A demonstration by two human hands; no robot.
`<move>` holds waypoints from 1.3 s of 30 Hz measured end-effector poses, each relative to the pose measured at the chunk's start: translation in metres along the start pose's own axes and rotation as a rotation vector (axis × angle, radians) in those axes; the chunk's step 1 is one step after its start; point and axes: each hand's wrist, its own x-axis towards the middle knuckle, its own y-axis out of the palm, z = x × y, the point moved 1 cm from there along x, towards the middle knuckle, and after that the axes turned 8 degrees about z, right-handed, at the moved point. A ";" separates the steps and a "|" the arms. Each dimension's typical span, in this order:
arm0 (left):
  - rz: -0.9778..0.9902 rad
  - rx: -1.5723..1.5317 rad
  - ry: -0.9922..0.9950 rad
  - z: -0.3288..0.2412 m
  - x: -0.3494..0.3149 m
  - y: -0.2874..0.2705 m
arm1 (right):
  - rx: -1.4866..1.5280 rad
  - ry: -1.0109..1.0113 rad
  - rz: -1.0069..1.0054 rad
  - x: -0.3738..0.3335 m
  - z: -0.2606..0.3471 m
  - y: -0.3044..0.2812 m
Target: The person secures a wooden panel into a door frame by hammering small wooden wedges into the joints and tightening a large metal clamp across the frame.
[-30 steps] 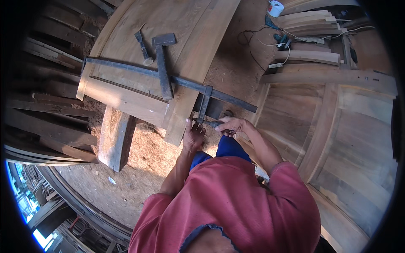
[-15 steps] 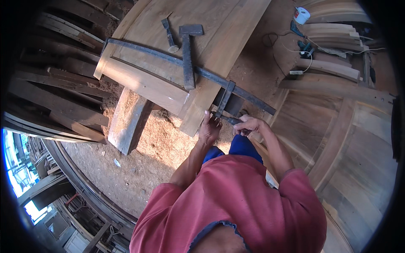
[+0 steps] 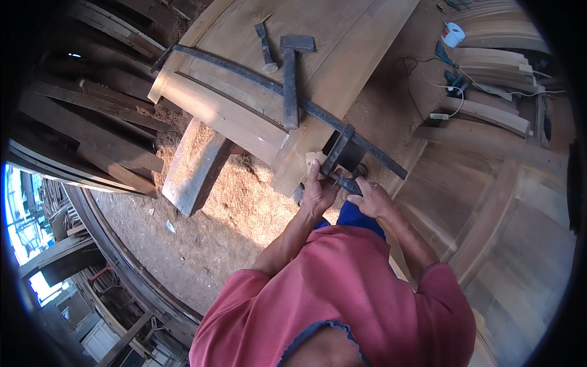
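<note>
A long bar clamp (image 3: 244, 74) lies across a wooden door panel (image 3: 333, 37), its sliding jaw (image 3: 339, 147) standing just off the panel's near right edge. My right hand (image 3: 372, 199) is closed around the clamp's screw handle (image 3: 350, 185). My left hand (image 3: 319, 194) is beside the jaw, its thumb up against a small pale wood block (image 3: 315, 161) at the panel edge; its other fingers are curled and partly hidden. On the panel rest a hammer (image 3: 291, 85) with a dark square head and a chisel (image 3: 265, 49).
A thick timber (image 3: 199, 165) supports the panel above shavings on the floor. Dark planks (image 3: 92, 122) are stacked at left. Another framed panel (image 3: 489, 208) stands at right, near curved boards (image 3: 495, 67), a white bucket (image 3: 452, 35) and a corded power tool (image 3: 454, 81).
The whole view has shifted, so the panel sits further right. A small pale block now shows by my left thumb at the panel edge. My right hand remains at the clamp handle.
</note>
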 end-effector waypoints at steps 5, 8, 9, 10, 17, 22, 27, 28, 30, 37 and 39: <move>0.124 0.037 -0.003 -0.007 0.004 -0.013 | 0.018 -0.010 -0.014 0.005 -0.006 0.012; 0.110 0.129 0.018 -0.012 0.000 -0.019 | 0.013 0.017 0.064 -0.003 0.018 -0.030; 0.114 0.127 0.027 -0.014 0.000 -0.021 | 0.006 0.023 0.046 -0.002 0.027 -0.046; 0.137 0.130 0.005 -0.016 0.001 -0.021 | -0.008 0.015 0.052 0.009 0.026 -0.056; 0.169 0.206 -0.038 -0.023 -0.008 0.006 | -0.229 0.117 -0.309 0.085 -0.026 -0.059; 0.050 0.698 0.120 -0.059 -0.036 -0.028 | -0.170 0.136 -0.275 0.055 0.035 -0.038; 0.089 0.671 0.168 -0.086 -0.077 -0.030 | -0.065 -0.070 -0.412 0.049 0.038 0.004; 0.124 0.538 0.187 -0.091 -0.083 -0.028 | -0.074 -0.086 -0.410 0.052 0.040 0.012; 0.152 0.444 0.195 -0.102 -0.090 -0.030 | -0.095 -0.175 -0.475 0.055 0.044 0.022; 0.253 0.396 0.167 -0.131 -0.112 -0.048 | 0.896 -0.212 0.205 0.049 0.091 0.020; 0.242 0.411 0.204 -0.136 -0.121 -0.049 | 0.917 -0.222 0.256 0.057 0.098 0.027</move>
